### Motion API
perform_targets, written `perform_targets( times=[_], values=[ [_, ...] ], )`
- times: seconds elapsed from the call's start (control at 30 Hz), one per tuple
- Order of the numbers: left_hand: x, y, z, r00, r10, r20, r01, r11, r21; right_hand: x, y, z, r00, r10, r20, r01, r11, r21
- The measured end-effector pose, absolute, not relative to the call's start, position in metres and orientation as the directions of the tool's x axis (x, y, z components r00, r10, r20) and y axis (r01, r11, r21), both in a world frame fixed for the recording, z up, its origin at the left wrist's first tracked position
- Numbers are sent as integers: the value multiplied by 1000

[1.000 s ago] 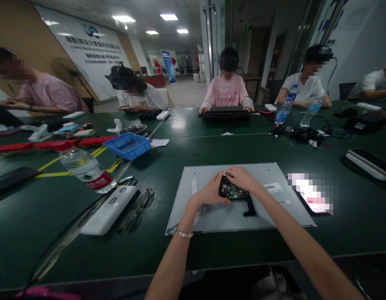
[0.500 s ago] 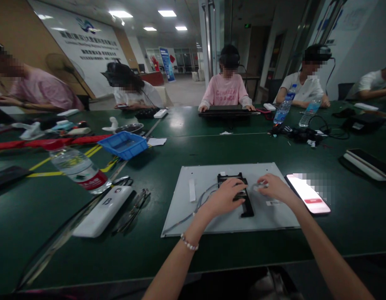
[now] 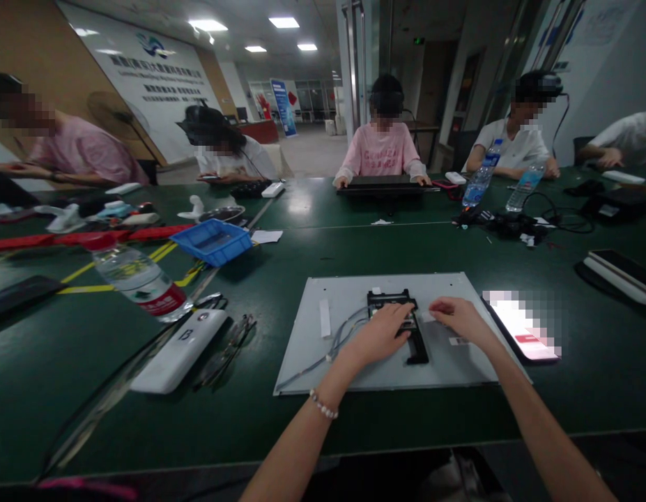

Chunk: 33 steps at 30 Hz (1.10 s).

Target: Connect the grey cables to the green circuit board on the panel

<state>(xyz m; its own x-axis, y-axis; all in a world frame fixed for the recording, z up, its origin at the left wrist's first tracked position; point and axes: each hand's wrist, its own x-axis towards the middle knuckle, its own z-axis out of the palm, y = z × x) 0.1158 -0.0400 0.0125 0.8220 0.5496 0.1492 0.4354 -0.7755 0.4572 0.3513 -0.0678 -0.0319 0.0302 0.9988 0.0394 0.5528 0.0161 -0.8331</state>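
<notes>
A flat grey panel (image 3: 354, 362) lies face down on the green table (image 3: 312, 251) in front of me. A black bracket (image 3: 406, 324) is fixed near its middle, and thin grey cables (image 3: 339, 333) run from it to the left. My left hand (image 3: 378, 336) lies flat on the panel with fingers stretched onto the bracket. My right hand (image 3: 458, 317) rests just right of the bracket, fingers curled down onto a small pale piece (image 3: 426, 317) on the panel.
A lit phone (image 3: 521, 326) lies right of the panel. To the left are a white power bank (image 3: 179, 351), glasses (image 3: 226, 352), a tipped water bottle (image 3: 137, 279) and a blue tray (image 3: 212, 242). Several people work around the table.
A second ago both hands held a small circuit board over the panel. Now the board is out of sight, the hands have parted, and the bracket and cables are uncovered.
</notes>
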Motion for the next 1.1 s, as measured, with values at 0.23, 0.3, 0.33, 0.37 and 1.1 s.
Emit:
perform_targets(
  times=[0.23,0.3,0.33,0.37,1.1],
  values=[
    [116,-40,13,818,554,154,432,-770,470,344,-67,-32,-15,1000,15,474,20,-880],
    [116,-40,14,833,526,172,410,-795,446,340,-66,-34,-15,999,32,477,36,-878],
    [116,-40,15,840,512,177,401,-808,432,337,-66,-36,-11,999,42,481,42,-876],
    [116,-40,15,848,499,179,394,-819,417,335,-66,-36,-4,999,52,486,48,-873],
    [118,-42,14,874,454,171,396,-871,290,323,-81,-28,-13,977,211,680,164,-715]
  ],
)
